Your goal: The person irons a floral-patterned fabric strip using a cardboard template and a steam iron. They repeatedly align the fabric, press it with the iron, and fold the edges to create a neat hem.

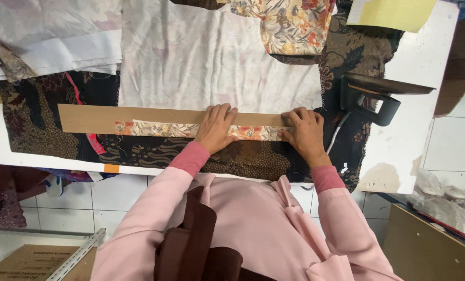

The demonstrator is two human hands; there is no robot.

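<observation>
Both hands lay flat, fingers spread, holding nothing: left hand (215, 128) and right hand (305, 133) pressed a flowery strip (164, 129) onto a cardboard strip (97, 117). An iron (370, 99) stood near.

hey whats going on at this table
A person in pink sleeves is pressing both hands flat on a narrow floral fabric strip folded along the edge of a long cardboard strip. The left hand holds the middle and the right hand the right end. They lie on dark patterned cloth, with a white fabric sheet behind. A dark iron stands just to the right, untouched.
</observation>
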